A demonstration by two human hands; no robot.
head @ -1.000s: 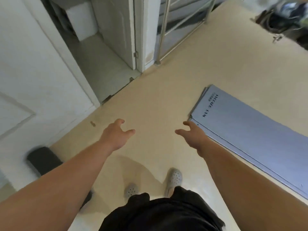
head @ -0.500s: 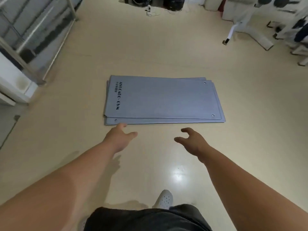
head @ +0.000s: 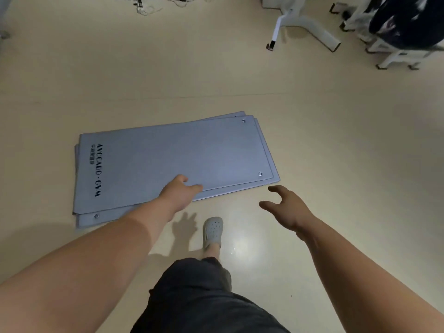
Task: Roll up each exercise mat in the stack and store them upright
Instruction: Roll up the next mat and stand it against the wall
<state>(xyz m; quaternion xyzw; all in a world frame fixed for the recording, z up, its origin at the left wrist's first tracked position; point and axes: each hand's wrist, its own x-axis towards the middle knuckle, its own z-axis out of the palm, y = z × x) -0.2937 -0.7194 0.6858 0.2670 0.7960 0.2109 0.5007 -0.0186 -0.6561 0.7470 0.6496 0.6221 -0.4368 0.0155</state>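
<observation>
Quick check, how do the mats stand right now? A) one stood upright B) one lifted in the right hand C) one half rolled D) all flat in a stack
D: the mats lie flat, stacked on the floor, none rolled, and the right hand holds nothing.

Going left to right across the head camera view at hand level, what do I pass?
printed end of the mat stack → left hand → grey shoe → right hand
</observation>
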